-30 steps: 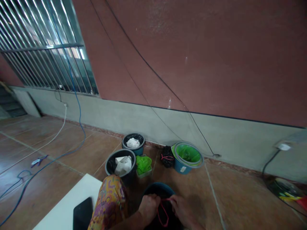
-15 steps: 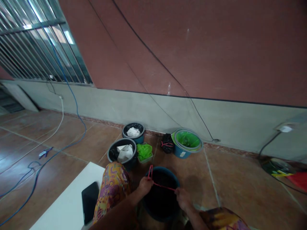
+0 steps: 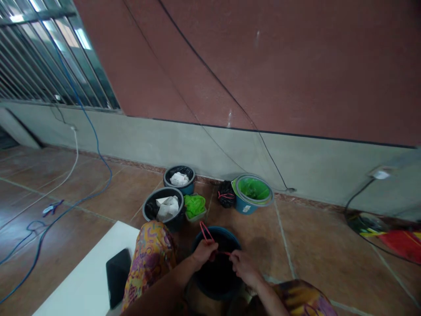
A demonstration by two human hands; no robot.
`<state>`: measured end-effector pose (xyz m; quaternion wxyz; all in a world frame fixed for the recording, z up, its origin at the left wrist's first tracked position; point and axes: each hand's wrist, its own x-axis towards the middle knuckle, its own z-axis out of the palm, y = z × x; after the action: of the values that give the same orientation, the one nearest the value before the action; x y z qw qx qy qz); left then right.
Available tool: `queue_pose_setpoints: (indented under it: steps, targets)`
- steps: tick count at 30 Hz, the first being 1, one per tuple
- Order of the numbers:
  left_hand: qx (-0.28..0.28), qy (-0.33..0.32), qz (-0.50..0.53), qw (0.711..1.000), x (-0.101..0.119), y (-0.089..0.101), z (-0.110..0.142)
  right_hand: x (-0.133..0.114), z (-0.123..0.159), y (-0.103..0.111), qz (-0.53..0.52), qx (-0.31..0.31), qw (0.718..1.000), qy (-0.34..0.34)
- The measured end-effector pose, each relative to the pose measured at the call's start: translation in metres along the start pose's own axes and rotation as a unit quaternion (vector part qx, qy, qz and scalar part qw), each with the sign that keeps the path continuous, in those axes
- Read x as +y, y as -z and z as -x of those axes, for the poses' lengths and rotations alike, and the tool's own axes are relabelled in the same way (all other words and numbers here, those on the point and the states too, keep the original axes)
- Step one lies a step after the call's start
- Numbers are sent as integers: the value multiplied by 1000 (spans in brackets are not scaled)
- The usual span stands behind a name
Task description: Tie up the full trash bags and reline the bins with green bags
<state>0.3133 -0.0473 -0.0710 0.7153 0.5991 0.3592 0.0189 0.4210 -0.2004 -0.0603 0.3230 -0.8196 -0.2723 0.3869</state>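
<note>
Left hand (image 3: 204, 252), red cord (image 3: 207, 231) in grasp, bucket (image 3: 226, 230) below

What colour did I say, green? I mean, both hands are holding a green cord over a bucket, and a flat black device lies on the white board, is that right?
The colour is wrong: the head view shows a pinkish-red cord. Both the left hand and right hand hold it over a bucket, and a flat black device lies on the white board.
</note>
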Motion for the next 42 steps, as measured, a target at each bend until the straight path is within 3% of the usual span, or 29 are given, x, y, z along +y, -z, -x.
queue_pose_setpoints:
  steps: [3, 6, 8, 11, 13, 15, 16, 19, 22, 25, 29, 32, 36, 39, 42]
  targets:
    - [-33, -10, -8, 999, -1, 2, -1, -30, 6, 9, 30, -36, 997, 56]
    - [-68, -11, -85, 994, -1, 4, -1, -58, 5, 17, 86, -14, 986, 143]
    - [-83, -28, -139, 986, -1, 6, -2, -69, 0, 18, 71, -7, 984, 162]
    - [-91, -44, -167, 981, -2, 7, -2, -67, -10, 11, -132, -11, 987, 94]
    - [-91, -48, -167, 981, -3, 7, -2, -56, -15, 1, -298, -3, 954, 14]
    - [-106, -66, -158, 980, -4, 7, -2, -41, -18, -12, -370, -4, 929, -29]
    - [-113, -76, -150, 979, -5, 7, -2, -33, -18, -19, -370, -14, 929, -28]
    - [-114, -91, -144, 979, -5, 7, -1, -14, -20, -37, -310, -46, 949, 33]
    - [-74, -72, -181, 978, -6, 6, -1, -7, -22, -42, -187, -21, 978, 92]
    - [-39, -46, -195, 979, -12, 4, -3, -11, -24, -34, -19, 19, 996, 91]
    - [-19, -11, -141, 990, -20, -1, -7, -23, -23, -22, 147, 58, 986, 57]
    - [2, 40, -85, 996, -18, -5, -8, -26, -18, -20, 162, 72, 983, 41]
    - [27, 62, -35, 997, -9, -5, -5, -14, -10, -25, 84, 53, 995, 33]
    - [4, 23, -117, 993, -3, -4, -2, 0, -8, -27, 57, 29, 998, 16]
    - [-33, -73, -291, 953, 2, -4, -1, 5, -14, -24, 71, 56, 995, 28]
